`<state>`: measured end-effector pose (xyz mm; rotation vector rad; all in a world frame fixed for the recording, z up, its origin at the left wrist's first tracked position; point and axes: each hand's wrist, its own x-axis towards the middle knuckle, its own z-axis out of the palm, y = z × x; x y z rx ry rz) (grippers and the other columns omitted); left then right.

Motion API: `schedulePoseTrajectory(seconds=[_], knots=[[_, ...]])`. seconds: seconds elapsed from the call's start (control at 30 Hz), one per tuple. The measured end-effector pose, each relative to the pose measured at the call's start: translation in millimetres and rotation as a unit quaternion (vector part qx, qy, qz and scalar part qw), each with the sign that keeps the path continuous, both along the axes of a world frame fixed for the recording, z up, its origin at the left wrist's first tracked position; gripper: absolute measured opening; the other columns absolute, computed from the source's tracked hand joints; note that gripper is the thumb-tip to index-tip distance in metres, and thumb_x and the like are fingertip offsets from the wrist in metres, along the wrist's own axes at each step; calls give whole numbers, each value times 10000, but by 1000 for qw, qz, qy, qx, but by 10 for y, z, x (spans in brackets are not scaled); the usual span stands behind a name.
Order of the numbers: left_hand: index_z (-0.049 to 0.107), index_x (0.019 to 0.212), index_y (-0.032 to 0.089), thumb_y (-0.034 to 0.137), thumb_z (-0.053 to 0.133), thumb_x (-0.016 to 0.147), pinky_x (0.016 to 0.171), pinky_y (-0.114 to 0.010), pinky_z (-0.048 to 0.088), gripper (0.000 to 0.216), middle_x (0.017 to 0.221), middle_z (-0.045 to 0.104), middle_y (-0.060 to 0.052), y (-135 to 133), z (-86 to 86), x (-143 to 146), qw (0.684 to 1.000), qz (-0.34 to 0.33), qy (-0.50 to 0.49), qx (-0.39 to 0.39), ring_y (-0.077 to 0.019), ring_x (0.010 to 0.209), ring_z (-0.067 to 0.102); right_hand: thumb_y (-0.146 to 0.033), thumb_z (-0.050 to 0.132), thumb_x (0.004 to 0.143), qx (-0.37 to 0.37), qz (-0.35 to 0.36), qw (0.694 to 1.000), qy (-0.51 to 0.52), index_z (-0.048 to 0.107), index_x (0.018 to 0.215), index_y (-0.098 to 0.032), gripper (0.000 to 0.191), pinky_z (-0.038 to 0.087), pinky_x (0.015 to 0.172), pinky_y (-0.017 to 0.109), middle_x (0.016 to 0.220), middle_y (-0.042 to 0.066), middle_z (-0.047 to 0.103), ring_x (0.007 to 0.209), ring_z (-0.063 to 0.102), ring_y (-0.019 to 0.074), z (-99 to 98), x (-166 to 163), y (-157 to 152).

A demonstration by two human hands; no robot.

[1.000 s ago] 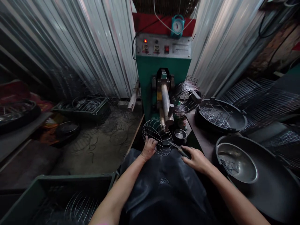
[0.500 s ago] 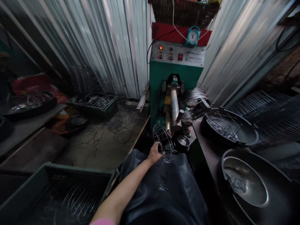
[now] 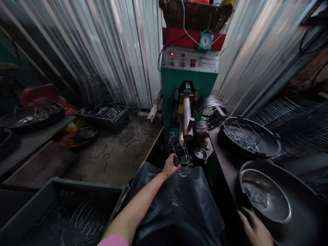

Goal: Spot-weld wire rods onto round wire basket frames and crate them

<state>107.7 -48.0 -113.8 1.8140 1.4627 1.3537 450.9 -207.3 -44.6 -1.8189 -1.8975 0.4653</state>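
Observation:
My left hand (image 3: 170, 166) is closed around the rim of a round wire cage (image 3: 179, 155), held on edge just below the metal arm (image 3: 186, 114) of the green machine (image 3: 188, 77). My right hand (image 3: 253, 228) has its fingers spread at the bottom right, resting by the rim of a big black pan (image 3: 302, 212) that holds a steel bowl (image 3: 265, 194) with wire bits. A dark apron (image 3: 179, 205) covers my lap.
A small steel cup (image 3: 200, 154) and a coil of wire (image 3: 210, 111) sit right of the machine. Another black pan (image 3: 249, 136) of wire pieces lies beyond. A green crate (image 3: 61, 212) with wire hoops stands at bottom left. Corrugated metal walls close in both sides.
My right hand left the pliers-like tool near the cage, went out of view, and now shows low at the right by the pan. My left hand turned the cage upright.

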Motion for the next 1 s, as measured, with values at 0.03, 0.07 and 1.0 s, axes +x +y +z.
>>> schedulePoseTrajectory(seconds=[0.03, 0.07, 1.0], knots=[[441, 939, 190, 122, 627, 583, 847, -357, 445, 407, 920, 522, -24, -1, 2, 5, 1000, 1, -2, -2, -184, 888, 546, -494, 423, 861, 10, -17, 999, 28, 591, 1030, -344, 282, 518, 784, 460, 1032, 80, 634, 973, 594, 293, 42, -151, 138], [441, 942, 190, 124, 627, 584, 848, -360, 445, 410, 919, 523, -23, -2, 0, 9, 1000, 0, -4, -3, -185, 889, 546, -499, 427, 848, 18, -25, 998, 63, 603, 1013, -327, 295, 503, 826, 477, 1025, 84, 646, 984, 596, 312, 100, -339, 315], [462, 988, 193, 95, 591, 597, 865, -370, 442, 423, 943, 537, -35, -64, -105, 40, 1000, -21, -2, -7, -186, 901, 548, -410, 516, 763, -27, 90, 954, 286, 627, 797, -175, 262, 443, 696, 283, 751, 31, 633, 745, 576, 184, 418, -1797, 1482]])
